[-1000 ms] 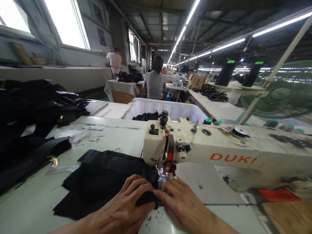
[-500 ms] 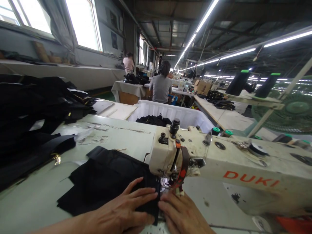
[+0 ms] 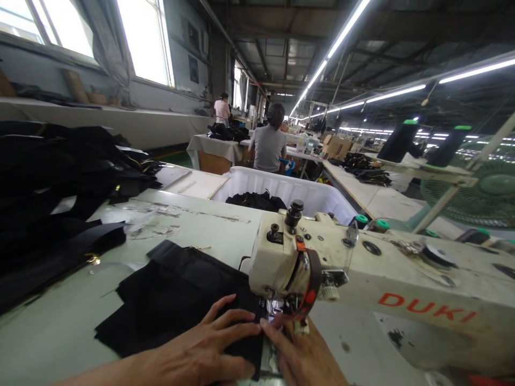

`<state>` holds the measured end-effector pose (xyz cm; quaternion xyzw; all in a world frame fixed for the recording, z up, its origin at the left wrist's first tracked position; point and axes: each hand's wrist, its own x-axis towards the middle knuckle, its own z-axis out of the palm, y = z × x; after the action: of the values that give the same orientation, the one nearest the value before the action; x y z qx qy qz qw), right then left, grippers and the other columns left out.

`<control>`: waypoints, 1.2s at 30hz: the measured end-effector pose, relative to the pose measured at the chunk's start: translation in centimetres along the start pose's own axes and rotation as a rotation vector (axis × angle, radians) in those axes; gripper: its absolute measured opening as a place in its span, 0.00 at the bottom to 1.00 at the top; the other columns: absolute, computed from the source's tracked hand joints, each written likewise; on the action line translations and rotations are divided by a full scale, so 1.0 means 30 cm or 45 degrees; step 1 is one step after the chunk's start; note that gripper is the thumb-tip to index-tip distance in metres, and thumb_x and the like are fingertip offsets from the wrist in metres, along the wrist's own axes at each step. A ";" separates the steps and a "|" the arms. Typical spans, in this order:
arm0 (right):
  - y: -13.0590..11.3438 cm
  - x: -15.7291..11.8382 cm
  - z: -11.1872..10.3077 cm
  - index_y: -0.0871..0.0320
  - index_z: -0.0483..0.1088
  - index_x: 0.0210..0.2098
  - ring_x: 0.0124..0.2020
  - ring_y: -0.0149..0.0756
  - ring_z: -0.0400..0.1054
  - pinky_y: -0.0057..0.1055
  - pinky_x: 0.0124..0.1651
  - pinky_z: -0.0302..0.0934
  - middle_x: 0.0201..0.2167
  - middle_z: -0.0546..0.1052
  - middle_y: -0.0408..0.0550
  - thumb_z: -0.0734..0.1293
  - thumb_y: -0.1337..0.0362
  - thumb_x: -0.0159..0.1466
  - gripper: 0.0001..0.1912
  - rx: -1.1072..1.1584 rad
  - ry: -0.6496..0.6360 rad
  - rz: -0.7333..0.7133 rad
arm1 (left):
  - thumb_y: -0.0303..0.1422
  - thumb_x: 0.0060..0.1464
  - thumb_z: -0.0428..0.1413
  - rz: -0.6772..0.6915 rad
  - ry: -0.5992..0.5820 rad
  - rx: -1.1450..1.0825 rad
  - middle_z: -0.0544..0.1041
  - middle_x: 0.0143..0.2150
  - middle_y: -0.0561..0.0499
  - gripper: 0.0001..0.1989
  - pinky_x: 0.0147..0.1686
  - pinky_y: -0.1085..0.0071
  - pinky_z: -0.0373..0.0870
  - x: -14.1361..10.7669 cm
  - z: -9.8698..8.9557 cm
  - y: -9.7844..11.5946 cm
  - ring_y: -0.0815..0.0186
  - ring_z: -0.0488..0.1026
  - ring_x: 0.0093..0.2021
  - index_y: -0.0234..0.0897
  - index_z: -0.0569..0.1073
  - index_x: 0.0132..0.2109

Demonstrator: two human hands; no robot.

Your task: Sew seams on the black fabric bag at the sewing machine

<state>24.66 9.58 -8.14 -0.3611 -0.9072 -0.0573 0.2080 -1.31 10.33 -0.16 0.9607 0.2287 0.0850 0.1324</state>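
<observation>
A dark black fabric piece (image 3: pixel 185 289) lies flat on the pale sewing table, its right edge under the needle area of a sewing machine (image 3: pixel 273 257). My left hand (image 3: pixel 209 343) rests on the fabric with its fingers spread, pressing it down. Close by, my right hand (image 3: pixel 301 348) sits at the fabric's right edge, just in front of the presser foot (image 3: pixel 274 305). Its index finger is stretched out and touches the edge; the other fingers are partly hidden under the machine head. A small gold zipper pull (image 3: pixel 201 247) shows at the fabric's far edge.
A heap of black fabric pieces (image 3: pixel 52 187) covers the table's left side. Behind the machine stands a white plastic bin (image 3: pixel 298 187) with black cloth inside. Thread cones (image 3: pixel 396 140) and a green fan (image 3: pixel 483 182) are on the right. A seated person (image 3: pixel 270 145) works ahead.
My right hand's index finger has shifted slightly up along the fabric's edge. The left hand stays spread on the cloth. The view has moved a little, so the machine appears lower and further right.
</observation>
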 end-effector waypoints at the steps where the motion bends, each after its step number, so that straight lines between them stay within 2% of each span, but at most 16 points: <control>1: 0.004 -0.005 0.011 0.53 0.67 0.56 0.44 0.45 0.73 0.39 0.43 0.72 0.47 0.78 0.51 0.63 0.74 0.55 0.30 -0.030 -0.004 0.001 | 0.24 0.56 0.59 -0.007 0.015 -0.010 0.66 0.65 0.57 0.21 0.68 0.59 0.50 0.002 -0.002 -0.002 0.62 0.60 0.66 0.51 0.72 0.54; 4: 0.021 -0.021 0.037 0.51 0.66 0.58 0.45 0.47 0.73 0.40 0.42 0.73 0.48 0.77 0.52 0.65 0.72 0.56 0.30 -0.113 -0.007 0.005 | 0.23 0.55 0.60 -0.022 0.028 -0.023 0.68 0.64 0.55 0.20 0.67 0.58 0.51 0.014 -0.009 -0.006 0.61 0.62 0.65 0.50 0.73 0.52; 7: 0.035 -0.035 0.047 0.50 0.64 0.60 0.46 0.46 0.73 0.40 0.43 0.73 0.49 0.77 0.51 0.65 0.71 0.58 0.30 -0.127 -0.014 0.014 | 0.26 0.57 0.60 -0.043 -0.037 0.000 0.67 0.64 0.53 0.18 0.66 0.53 0.52 0.030 -0.010 -0.017 0.58 0.61 0.65 0.50 0.73 0.52; 11: 0.036 -0.044 0.044 0.48 0.64 0.60 0.49 0.44 0.72 0.37 0.46 0.72 0.52 0.75 0.51 0.64 0.73 0.59 0.30 -0.073 0.001 0.019 | 0.28 0.59 0.57 -0.040 -0.110 -0.046 0.67 0.64 0.52 0.18 0.67 0.48 0.46 0.049 0.003 -0.047 0.57 0.60 0.65 0.49 0.71 0.55; 15: 0.019 -0.032 0.035 0.46 0.68 0.56 0.49 0.44 0.72 0.38 0.47 0.72 0.50 0.76 0.49 0.64 0.73 0.60 0.26 -0.086 0.040 -0.022 | 0.25 0.58 0.55 -0.015 -0.094 -0.085 0.72 0.58 0.53 0.21 0.69 0.52 0.39 0.060 0.009 -0.070 0.61 0.63 0.63 0.49 0.69 0.57; 19: 0.009 -0.007 0.029 0.48 0.71 0.52 0.43 0.45 0.75 0.38 0.41 0.73 0.46 0.78 0.50 0.63 0.74 0.58 0.25 -0.117 0.177 -0.012 | 0.25 0.57 0.55 0.036 0.009 -0.117 0.76 0.52 0.54 0.20 0.69 0.58 0.37 0.066 0.005 -0.088 0.63 0.66 0.60 0.47 0.70 0.55; 22: 0.018 -0.008 0.045 0.51 0.70 0.54 0.39 0.45 0.76 0.39 0.38 0.74 0.43 0.79 0.52 0.63 0.75 0.57 0.26 -0.187 0.209 -0.031 | 0.25 0.57 0.54 0.069 0.078 -0.146 0.77 0.51 0.53 0.19 0.69 0.58 0.40 0.075 0.009 -0.107 0.61 0.68 0.59 0.46 0.70 0.54; 25: 0.029 -0.031 0.085 0.52 0.68 0.56 0.41 0.48 0.76 0.40 0.39 0.75 0.43 0.79 0.53 0.63 0.72 0.58 0.26 -0.271 0.166 -0.039 | 0.25 0.58 0.53 0.081 0.065 -0.122 0.75 0.54 0.50 0.20 0.67 0.59 0.48 0.087 0.020 -0.130 0.60 0.67 0.59 0.44 0.69 0.56; 30: 0.032 -0.073 0.147 0.49 0.70 0.54 0.42 0.50 0.76 0.41 0.41 0.75 0.43 0.79 0.51 0.65 0.68 0.57 0.25 -0.256 0.151 0.108 | 0.26 0.61 0.50 0.047 0.078 -0.110 0.76 0.53 0.51 0.16 0.65 0.59 0.54 0.099 0.042 -0.156 0.61 0.68 0.57 0.43 0.70 0.54; 36: 0.046 -0.074 0.133 0.51 0.68 0.56 0.41 0.49 0.76 0.39 0.37 0.75 0.44 0.79 0.55 0.65 0.69 0.57 0.27 -0.282 0.141 0.016 | 0.28 0.60 0.53 0.025 0.194 -0.177 0.78 0.50 0.47 0.14 0.65 0.57 0.54 0.091 0.067 -0.169 0.59 0.71 0.55 0.40 0.71 0.52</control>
<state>25.71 10.20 -12.74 -0.3838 -0.8802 -0.1759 0.2170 -0.57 15.51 -3.28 0.9422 0.2221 0.1747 0.1803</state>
